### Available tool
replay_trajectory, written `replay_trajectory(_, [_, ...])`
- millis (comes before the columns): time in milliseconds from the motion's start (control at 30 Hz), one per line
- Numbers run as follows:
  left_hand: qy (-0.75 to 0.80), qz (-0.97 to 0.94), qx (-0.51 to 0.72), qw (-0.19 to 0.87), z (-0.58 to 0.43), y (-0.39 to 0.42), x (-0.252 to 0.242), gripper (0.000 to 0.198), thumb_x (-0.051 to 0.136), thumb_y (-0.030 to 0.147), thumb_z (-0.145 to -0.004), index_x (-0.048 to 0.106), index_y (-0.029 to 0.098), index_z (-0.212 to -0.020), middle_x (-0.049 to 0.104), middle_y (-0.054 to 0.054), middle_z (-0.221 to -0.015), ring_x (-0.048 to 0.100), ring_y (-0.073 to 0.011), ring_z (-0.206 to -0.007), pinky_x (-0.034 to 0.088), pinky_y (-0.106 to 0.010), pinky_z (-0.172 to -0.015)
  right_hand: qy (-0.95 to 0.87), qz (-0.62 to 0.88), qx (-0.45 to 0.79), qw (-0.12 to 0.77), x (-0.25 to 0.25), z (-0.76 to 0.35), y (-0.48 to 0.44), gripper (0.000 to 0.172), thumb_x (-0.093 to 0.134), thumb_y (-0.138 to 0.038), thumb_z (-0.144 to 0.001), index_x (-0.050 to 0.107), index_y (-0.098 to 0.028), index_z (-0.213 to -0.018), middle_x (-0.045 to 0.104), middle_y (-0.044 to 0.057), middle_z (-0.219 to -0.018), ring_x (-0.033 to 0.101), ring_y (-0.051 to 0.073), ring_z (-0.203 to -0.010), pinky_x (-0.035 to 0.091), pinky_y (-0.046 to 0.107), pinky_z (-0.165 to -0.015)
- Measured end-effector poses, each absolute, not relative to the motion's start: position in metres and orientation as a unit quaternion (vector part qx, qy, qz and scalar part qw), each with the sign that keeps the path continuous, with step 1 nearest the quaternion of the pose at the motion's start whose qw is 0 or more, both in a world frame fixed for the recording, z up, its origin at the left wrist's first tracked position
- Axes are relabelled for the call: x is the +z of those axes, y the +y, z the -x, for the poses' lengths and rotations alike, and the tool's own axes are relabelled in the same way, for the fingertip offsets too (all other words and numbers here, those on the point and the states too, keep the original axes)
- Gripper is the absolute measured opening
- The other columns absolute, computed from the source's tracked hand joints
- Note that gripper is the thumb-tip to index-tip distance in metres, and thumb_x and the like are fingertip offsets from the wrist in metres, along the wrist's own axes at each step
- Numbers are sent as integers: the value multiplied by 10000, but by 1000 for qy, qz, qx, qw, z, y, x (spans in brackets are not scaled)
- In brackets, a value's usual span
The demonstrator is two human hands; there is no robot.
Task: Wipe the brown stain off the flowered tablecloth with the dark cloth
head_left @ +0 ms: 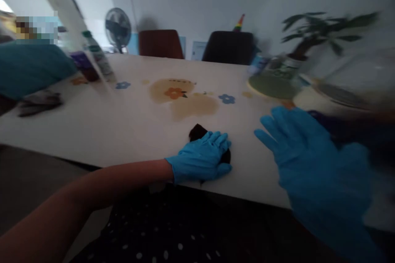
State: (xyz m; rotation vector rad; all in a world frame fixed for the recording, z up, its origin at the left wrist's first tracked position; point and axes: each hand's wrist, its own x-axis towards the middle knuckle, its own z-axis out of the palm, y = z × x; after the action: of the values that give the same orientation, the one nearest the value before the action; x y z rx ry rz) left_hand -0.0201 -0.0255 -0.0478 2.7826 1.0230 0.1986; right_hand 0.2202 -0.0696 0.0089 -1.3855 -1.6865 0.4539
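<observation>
My left hand [202, 156], in a blue glove, is pressed over a dark cloth [196, 132] near the table's front edge. Its fingers lie together on top and the thumb stands apart, with dark fabric between them; most of the cloth is hidden beneath the palm. Raised above the table's right side is my right hand [311, 164], also blue-gloved and slightly blurred. Its fingers are stretched out and nothing is in them. The white table [129, 127] under the left hand bears printed flowers and tan shapes.
A crumpled dark cloth [41, 103] lies at the left. Behind it stand a bottle [98, 55] and a purple-topped container [84, 65]. A potted plant [304, 45], green round mat [271, 86] and white round container [327, 100] occupy the right. Chairs [160, 44] line the far side.
</observation>
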Motion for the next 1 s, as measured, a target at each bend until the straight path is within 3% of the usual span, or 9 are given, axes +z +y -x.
replay_trajectory(200, [182,-971,84,129,-78,-25,-48,718,498,545,-1205,552,63,-1735,512,-229,-1828,531,-376,-1665,407,-486,-1408,-531,491,282,630,46,-234,-87,761,126,-614,-1218,481,-305,-1816,458,76,-1890,445,308,-1735,467,618,-1378])
replay_trajectory(333, [110,-971,102,188,-128,-42,-47,649,615,524,-1159,623,116,-1664,658,-207,-1673,661,-358,-1502,569,-491,-1270,-468,384,304,735,59,-230,-73,691,142,-604,-1268,606,-218,-1604,561,117,-1816,558,248,-1662,492,549,-1367])
replay_trajectory(433, [74,-971,123,190,-141,-48,-52,561,600,432,-1182,631,183,-1684,626,-162,-1736,618,-337,-1577,580,-488,-1281,-404,304,339,793,62,-227,-42,609,250,-580,-1274,715,-196,-1360,718,131,-1653,717,272,-1505,542,554,-1314])
replay_trajectory(533, [59,-980,129,141,-137,-51,-61,516,518,392,-1228,663,182,-1677,557,-145,-1817,515,-317,-1697,483,-469,-1394,-315,269,359,836,59,-229,6,628,291,-634,-1217,731,-187,-1229,854,117,-1391,807,298,-1355,567,596,-1254])
replay_trajectory(700, [113,-979,117,122,-113,-56,-62,709,546,460,-1209,483,127,-1832,421,-182,-1901,373,-370,-1790,389,-532,-1462,-201,319,415,828,49,-237,71,853,-85,-677,-1118,670,-287,-1045,888,120,-1211,743,298,-1429,555,653,-1183])
replay_trajectory(767, [173,-963,123,167,-104,-57,-56,920,618,574,-1154,323,116,-1895,333,-202,-1939,314,-407,-1810,382,-588,-1458,-240,309,387,835,42,-241,74,877,-68,-668,-1138,698,-246,-1079,878,119,-1221,751,300,-1418,552,684,-1172])
replay_trajectory(833, [212,-950,107,201,-97,-57,-52,1047,676,637,-1097,258,123,-1908,292,-209,-1953,269,-418,-1825,351,-605,-1469,-319,276,343,839,31,-245,69,744,159,-671,-1208,735,-200,-1212,846,129,-1343,792,273,-1361,576,647,-1203])
replay_trajectory(900, [223,-945,92,220,-94,-58,-51,1069,683,641,-1084,238,121,-1906,261,-206,-1964,232,-415,-1838,323,-599,-1480,-372,275,313,829,16,-250,65,640,318,-666,-1218,727,-184,-1318,792,151,-1461,813,262,-1318,605,615,-1216])
replay_trajectory(1000, [251,-936,94,228,-93,-63,-57,1026,620,615,-1114,218,99,-1905,220,-220,-1971,216,-430,-1840,372,-588,-1455,-432,317,250,806,-18,-257,74,766,329,-796,-1195,679,-187,-1501,692,162,-1598,753,308,-1413,601,675,-1207])
